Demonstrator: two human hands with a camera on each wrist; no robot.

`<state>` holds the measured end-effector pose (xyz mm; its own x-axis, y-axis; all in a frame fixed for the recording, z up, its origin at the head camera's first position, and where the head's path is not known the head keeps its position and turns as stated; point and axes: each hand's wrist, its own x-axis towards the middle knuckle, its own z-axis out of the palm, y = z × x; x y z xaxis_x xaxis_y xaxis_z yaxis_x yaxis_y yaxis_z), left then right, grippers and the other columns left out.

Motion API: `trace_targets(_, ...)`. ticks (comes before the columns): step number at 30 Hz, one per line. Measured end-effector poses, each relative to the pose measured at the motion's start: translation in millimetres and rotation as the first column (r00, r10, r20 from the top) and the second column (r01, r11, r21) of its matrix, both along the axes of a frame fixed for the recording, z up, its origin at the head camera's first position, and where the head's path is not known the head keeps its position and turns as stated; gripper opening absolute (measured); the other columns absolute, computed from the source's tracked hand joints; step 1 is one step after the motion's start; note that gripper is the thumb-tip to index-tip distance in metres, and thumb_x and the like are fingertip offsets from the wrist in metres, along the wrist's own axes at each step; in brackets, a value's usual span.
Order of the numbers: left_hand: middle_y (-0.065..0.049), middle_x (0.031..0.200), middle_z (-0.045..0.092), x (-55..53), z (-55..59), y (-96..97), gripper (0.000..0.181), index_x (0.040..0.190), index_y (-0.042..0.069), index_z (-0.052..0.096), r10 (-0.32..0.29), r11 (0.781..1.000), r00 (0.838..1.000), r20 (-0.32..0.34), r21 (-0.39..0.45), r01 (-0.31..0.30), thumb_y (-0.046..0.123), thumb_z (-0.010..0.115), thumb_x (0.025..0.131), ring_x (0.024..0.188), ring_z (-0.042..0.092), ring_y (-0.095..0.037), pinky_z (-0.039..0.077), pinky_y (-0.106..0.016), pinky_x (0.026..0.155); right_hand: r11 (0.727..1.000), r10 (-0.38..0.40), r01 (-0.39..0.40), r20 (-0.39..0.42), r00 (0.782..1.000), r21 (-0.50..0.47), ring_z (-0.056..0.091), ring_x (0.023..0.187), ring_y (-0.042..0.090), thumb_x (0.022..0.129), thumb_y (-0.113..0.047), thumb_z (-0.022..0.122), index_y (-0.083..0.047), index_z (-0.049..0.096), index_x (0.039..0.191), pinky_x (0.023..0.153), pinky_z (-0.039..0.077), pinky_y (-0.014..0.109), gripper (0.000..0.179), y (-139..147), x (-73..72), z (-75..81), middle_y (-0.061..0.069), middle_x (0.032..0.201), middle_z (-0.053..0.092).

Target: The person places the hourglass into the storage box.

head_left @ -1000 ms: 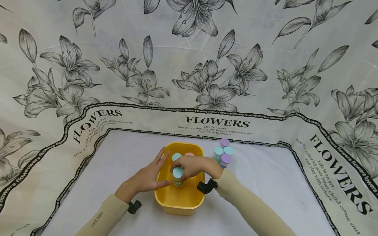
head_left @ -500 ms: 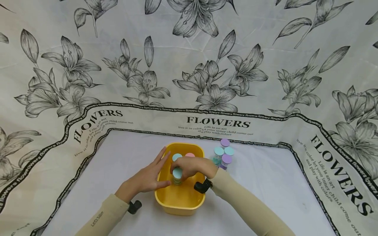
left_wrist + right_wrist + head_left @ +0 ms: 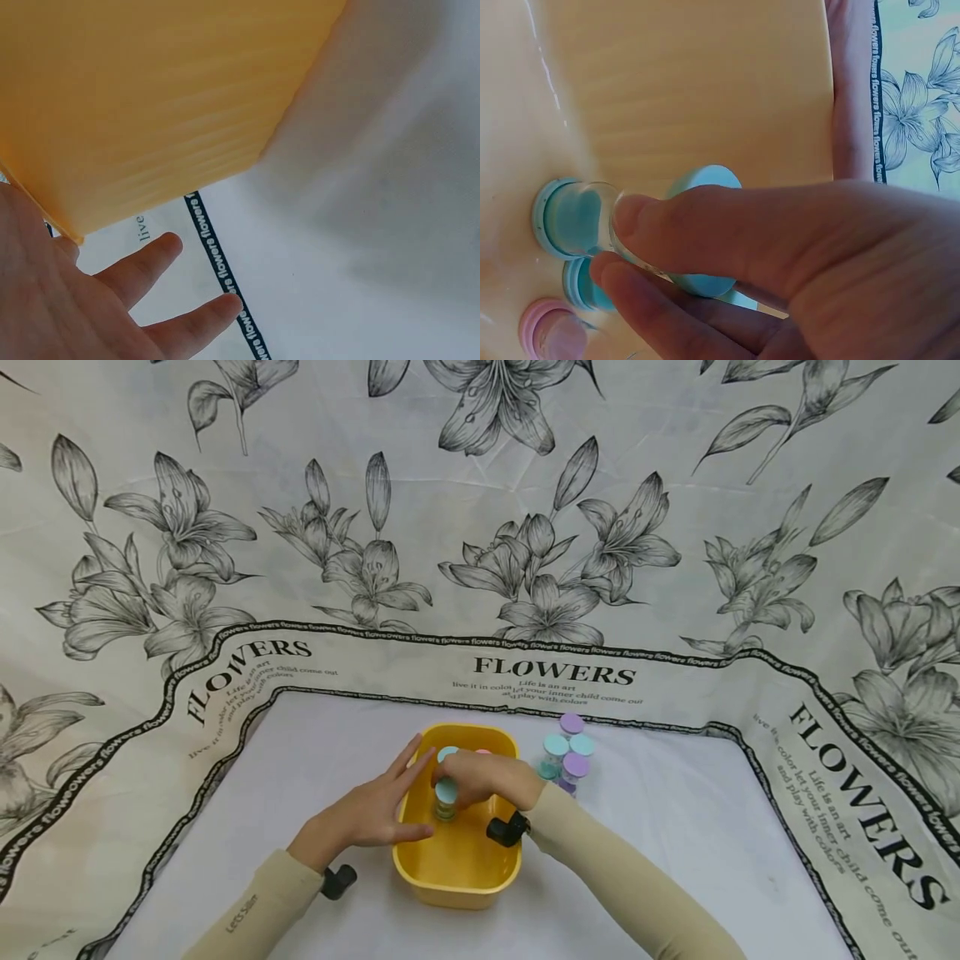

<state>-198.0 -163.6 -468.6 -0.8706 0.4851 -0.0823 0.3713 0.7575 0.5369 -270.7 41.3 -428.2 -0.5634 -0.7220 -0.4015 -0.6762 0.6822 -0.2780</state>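
Observation:
My right hand (image 3: 487, 777) reaches into a yellow plastic bin (image 3: 453, 881) and pinches a light-blue-capped sand timer (image 3: 446, 792) between thumb and fingers. In the right wrist view this clear sand timer (image 3: 585, 217) stands upright, its blue base close to the bin floor and blue sand showing low inside. Beside it are another blue timer (image 3: 592, 289) and a pink timer (image 3: 555, 337), both partly hidden by the hand in the head view. My left hand (image 3: 363, 814) lies along the bin's left rim, fingers spread and straight, thumb over the inside.
Right of the bin, several more sand timers stand close together, with purple caps (image 3: 575, 765) and light blue caps (image 3: 556, 744). A white cloth (image 3: 660, 827) covers the table. Flower-printed fabric (image 3: 525, 568) rises behind and at the sides.
The right hand has shifted slightly left and toward the back of the bin, taking the held sand timer closer to the other two. The left hand stays nearly still at the rim.

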Motion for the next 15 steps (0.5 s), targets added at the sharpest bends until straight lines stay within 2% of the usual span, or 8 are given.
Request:
trace_targets(11, 0.013, 0.173, -0.017, -0.9, -5.7, 1.1, 0.107, 0.167, 0.031, 0.007, 0.001, 0.999, 1.0, -0.009, 0.032, -0.001, 0.074, 0.063, 0.087, 0.135, 0.055, -0.038, 0.057, -0.057, 0.095, 0.999, 0.034, -0.035, -0.03, 0.999, -0.042, 0.064, 0.113, 0.017, 0.09, -0.011, 0.079, -0.011, 0.069, 0.129, 0.107, 0.052, 0.033, 0.04, -4.4, 1.8, 2.7, 0.003, 0.126, 0.071)
trace_targets(15, 0.012, 0.173, -0.016, 0.4, -5.7, 0.2, 0.107, 0.167, 0.031, 0.006, 0.004, 1.0, 1.0, -0.016, 0.03, -0.004, 0.073, 0.063, 0.087, 0.131, 0.059, -0.037, 0.059, -0.054, 0.092, 0.996, -0.002, 0.002, 0.003, 1.0, -0.094, 0.064, 0.107, 0.016, 0.091, -0.005, 0.076, -0.013, 0.07, 0.128, 0.095, 0.057, 0.029, 0.039, -0.6, 3.4, 10.0, 0.003, 0.127, 0.071)
